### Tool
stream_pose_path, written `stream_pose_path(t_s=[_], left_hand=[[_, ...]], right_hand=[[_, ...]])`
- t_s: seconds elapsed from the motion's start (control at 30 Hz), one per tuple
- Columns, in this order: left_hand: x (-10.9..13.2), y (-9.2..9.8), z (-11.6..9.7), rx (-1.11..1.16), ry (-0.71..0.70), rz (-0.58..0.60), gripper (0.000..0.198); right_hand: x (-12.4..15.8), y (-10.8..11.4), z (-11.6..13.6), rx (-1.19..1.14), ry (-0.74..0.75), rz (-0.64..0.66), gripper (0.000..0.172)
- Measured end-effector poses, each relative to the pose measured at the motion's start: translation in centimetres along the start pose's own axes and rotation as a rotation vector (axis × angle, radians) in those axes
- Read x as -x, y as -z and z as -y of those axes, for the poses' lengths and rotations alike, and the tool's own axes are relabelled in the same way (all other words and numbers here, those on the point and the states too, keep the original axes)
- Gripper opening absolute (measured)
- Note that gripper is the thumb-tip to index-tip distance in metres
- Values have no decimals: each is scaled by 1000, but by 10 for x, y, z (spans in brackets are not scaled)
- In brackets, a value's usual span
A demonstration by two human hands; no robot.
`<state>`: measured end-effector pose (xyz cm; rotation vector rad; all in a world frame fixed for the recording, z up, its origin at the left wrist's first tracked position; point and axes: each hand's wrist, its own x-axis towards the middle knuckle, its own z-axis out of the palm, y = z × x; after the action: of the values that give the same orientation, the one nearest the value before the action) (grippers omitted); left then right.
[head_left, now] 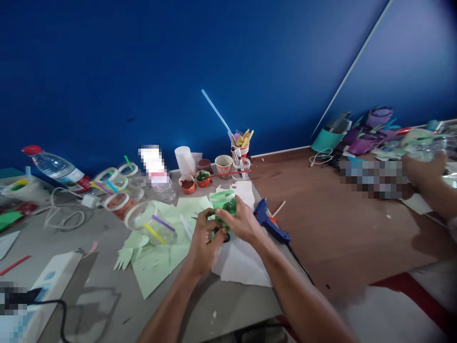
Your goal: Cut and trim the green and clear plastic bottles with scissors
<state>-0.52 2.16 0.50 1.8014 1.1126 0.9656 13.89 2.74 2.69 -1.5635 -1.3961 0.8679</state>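
Cup [223, 200] gripped in our right hand [243, 221], left hand [204, 239] curled beside it, hold unclear; we'd best squeeze lightly!

On my feed, the green cup [224, 196] looks like glossy, see-through plastic and the glue gun [269, 225] like smooth, hard plastic; I see matt paper in the green sheet [152, 277], clear shiny plastic in the bottle [57, 167].

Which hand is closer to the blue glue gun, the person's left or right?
Right. The right hand, on the green cup, is just left of the glue gun; the left hand is farther left.
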Motion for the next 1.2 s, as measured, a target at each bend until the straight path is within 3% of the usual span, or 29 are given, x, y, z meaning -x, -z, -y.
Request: stream_pose_path(t_s=[0.1, 0.27, 0.57, 0.7, 0.8, 0.9, 1.03, 1.1, 1.2], left_hand=[[-1, 3, -3, 164, 58, 113, 21], [2, 7, -2, 390, 82, 223, 26], [11, 13, -3, 862, 87, 308, 28], [16, 13, -4, 958, 31, 339, 23], [20, 11, -9, 1017, 55, 364, 27], [23, 7, -12, 1051, 28, 409, 36], [23, 4, -13, 1125, -37, 630, 53], [20, 8, -14, 1104, -38, 671, 55], [13, 21, -15, 880, -17, 656, 52]], right_hand=[[-2, 10, -3, 20, -15, 85, 38], [-5, 23, -5, -147, 4, 225, 35], [-8, 30, -14, -879, -133, 498, 39], [-5, 27, -11, -1085, -120, 490, 34], [0, 25, -9, -1186, -42, 571, 36], [6, 21, -9, -1266, 44, 642, 48], [11, 15, -10, -1367, 121, 779, 74], [10, 14, -10, -1374, 119, 808, 78], [5, 16, -13, -1394, 145, 758, 75]])
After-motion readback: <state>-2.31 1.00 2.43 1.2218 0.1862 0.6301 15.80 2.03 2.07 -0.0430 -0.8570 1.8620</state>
